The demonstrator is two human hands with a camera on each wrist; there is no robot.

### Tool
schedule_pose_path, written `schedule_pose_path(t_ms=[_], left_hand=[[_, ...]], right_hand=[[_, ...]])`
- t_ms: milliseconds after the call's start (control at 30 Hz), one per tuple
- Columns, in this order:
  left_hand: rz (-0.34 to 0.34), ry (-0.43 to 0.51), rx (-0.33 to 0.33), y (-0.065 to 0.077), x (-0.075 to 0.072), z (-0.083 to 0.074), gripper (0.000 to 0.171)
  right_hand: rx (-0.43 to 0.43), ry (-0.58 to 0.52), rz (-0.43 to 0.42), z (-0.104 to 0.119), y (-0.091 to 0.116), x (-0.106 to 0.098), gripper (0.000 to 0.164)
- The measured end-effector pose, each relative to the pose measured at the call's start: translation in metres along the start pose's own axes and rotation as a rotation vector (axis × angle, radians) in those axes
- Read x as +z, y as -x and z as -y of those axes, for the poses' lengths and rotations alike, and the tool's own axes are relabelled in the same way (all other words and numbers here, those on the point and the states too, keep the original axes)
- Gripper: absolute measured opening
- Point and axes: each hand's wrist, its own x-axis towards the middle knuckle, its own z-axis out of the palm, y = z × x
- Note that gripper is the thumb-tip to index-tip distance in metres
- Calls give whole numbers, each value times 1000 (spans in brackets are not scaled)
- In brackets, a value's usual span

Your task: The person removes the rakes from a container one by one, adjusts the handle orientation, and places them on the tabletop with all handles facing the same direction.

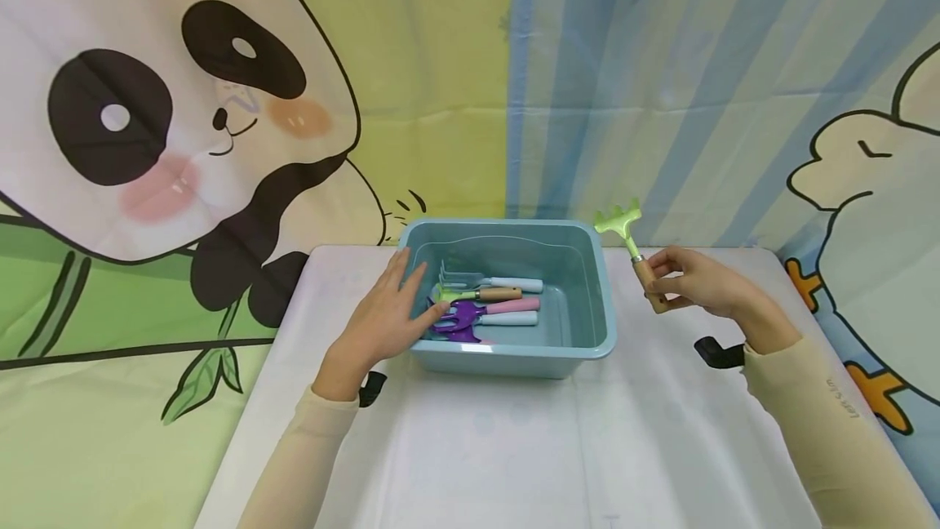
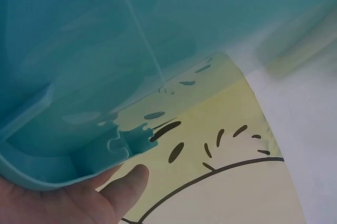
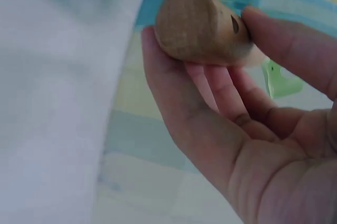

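In the head view my right hand [image 1: 693,280] pinches a small hand rake [image 1: 644,274] by its wooden handle, its green tines pointing up, to the right of a blue-green plastic basin [image 1: 514,362]. The right wrist view shows thumb and fingers around the handle [image 3: 187,24] near its butt end. My left hand [image 1: 382,321] rests on the basin's left rim with fingers spread and fairly straight, thumb reaching inward over the tools. Inside lie several small garden tools: a wooden-handled green rake [image 1: 499,294], a purple-headed fork [image 1: 463,315], and pieces with pink and pale blue handles.
The basin stands on a white-covered table [image 1: 499,447] near its back edge. Behind hangs a printed cloth with a panda [image 1: 220,104] and blue stripes [image 1: 661,64]. Black wrist mounts [image 1: 718,353] stick out beside both sleeves.
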Motion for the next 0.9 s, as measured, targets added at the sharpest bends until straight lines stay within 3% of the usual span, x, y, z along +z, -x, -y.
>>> schedule_pose_path(t_ms=[433, 700, 900], left_hand=[[-3, 7, 4, 1, 0, 0, 93], [-5, 16, -3, 2, 0, 1, 91], [-15, 25, 4, 2, 1, 0, 92]], right_hand=[[112, -183, -79, -61, -11, 14, 55], [119, -215, -73, -85, -28, 20, 50], [194, -203, -61, -94, -41, 26, 46]])
